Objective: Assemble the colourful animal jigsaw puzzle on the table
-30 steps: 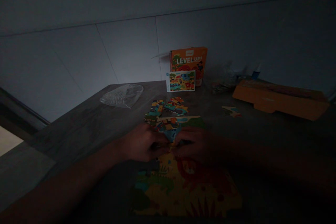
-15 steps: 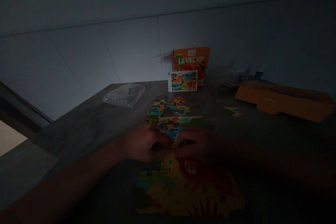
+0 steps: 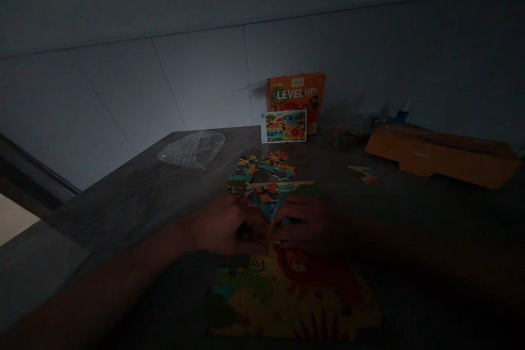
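A partly joined jigsaw puzzle [image 3: 283, 306] lies on the table in front of me, with a red lion and a green crocodile on its yellow ground. At its upper edge, my left hand [image 3: 223, 227] and my right hand [image 3: 309, 224] face each other, thumbs toward me. Between their fingertips is a yellowish puzzle piece [image 3: 262, 231], touched from both sides; its outline is hard to make out in the dark. Just beyond the fingers, a blue part of the puzzle [image 3: 269, 209] shows. Loose puzzle pieces [image 3: 276, 167] lie farther back.
Behind the pieces stand a picture card [image 3: 284, 126] and an orange "LEVEL UP!" box [image 3: 297, 87]. A clear plastic bag [image 3: 192, 149] lies back left. At right are a stray puzzle piece [image 3: 364, 174] and an orange box lid or tray [image 3: 443, 156]. The lighting is dim.
Both hands stay at the same spot on the puzzle. Their thumbs have spread a little from the forefingers, and more of the yellow piece between them shows.
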`<action>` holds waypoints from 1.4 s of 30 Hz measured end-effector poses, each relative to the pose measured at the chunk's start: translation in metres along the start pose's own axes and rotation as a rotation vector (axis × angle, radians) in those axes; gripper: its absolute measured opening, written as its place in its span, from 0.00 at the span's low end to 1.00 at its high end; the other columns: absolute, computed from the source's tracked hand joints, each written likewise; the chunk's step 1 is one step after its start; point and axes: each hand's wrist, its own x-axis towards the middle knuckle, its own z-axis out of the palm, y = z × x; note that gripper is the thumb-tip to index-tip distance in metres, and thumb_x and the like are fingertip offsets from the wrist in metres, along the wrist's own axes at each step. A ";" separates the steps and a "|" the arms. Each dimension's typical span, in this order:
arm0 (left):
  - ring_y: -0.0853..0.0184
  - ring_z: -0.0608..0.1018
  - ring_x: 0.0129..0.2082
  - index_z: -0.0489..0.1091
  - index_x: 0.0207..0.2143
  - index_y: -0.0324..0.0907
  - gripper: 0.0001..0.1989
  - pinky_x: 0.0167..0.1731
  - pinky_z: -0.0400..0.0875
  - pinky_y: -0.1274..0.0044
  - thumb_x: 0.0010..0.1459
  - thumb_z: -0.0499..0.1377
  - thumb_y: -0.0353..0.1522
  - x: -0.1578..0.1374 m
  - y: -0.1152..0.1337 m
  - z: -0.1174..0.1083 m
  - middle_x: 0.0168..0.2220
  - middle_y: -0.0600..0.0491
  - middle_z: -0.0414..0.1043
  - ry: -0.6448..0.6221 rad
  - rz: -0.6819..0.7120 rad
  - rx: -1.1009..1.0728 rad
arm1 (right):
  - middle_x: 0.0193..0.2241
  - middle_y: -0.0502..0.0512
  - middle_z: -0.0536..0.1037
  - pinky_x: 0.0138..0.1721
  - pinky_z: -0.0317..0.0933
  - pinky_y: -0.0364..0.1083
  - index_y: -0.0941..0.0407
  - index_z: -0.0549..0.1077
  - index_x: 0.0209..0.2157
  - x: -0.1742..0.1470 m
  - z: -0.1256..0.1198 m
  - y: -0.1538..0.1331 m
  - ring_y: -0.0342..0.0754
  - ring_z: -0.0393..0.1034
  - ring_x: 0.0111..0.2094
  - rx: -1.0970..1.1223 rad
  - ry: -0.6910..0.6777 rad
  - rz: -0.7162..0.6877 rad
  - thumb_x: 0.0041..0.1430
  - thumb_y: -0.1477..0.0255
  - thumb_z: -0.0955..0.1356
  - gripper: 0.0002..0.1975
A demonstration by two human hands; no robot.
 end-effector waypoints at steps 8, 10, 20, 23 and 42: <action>0.70 0.76 0.24 0.75 0.37 0.41 0.12 0.24 0.64 0.81 0.57 0.68 0.39 0.001 0.001 0.001 0.26 0.57 0.76 0.015 -0.018 0.033 | 0.37 0.56 0.76 0.37 0.61 0.45 0.56 0.78 0.39 -0.001 0.004 0.003 0.46 0.66 0.36 -0.012 0.019 -0.042 0.73 0.73 0.62 0.13; 0.70 0.76 0.24 0.75 0.36 0.41 0.12 0.23 0.64 0.81 0.57 0.69 0.39 0.001 0.001 0.002 0.26 0.57 0.76 0.013 -0.022 0.035 | 0.39 0.56 0.76 0.37 0.61 0.45 0.55 0.78 0.41 -0.001 0.004 0.003 0.46 0.66 0.36 -0.011 0.000 -0.028 0.73 0.73 0.62 0.13; 0.70 0.77 0.26 0.75 0.35 0.41 0.11 0.26 0.65 0.81 0.55 0.70 0.37 0.001 0.003 0.001 0.27 0.56 0.77 0.004 -0.026 0.032 | 0.40 0.56 0.77 0.39 0.62 0.45 0.58 0.77 0.39 0.000 0.002 0.001 0.46 0.67 0.37 0.013 -0.012 -0.007 0.73 0.75 0.61 0.13; 0.71 0.76 0.24 0.75 0.35 0.41 0.09 0.24 0.63 0.81 0.55 0.70 0.36 0.002 0.002 0.002 0.26 0.58 0.77 -0.011 -0.029 -0.002 | 0.39 0.57 0.77 0.39 0.62 0.46 0.59 0.77 0.39 -0.001 0.003 0.002 0.47 0.67 0.36 0.011 0.002 -0.024 0.73 0.75 0.60 0.14; 0.72 0.73 0.22 0.74 0.33 0.40 0.09 0.22 0.62 0.82 0.55 0.69 0.35 0.002 0.002 0.001 0.24 0.58 0.74 -0.010 -0.002 -0.020 | 0.37 0.57 0.75 0.38 0.61 0.46 0.59 0.75 0.35 0.002 -0.001 0.001 0.47 0.66 0.36 0.059 0.003 -0.016 0.71 0.76 0.62 0.12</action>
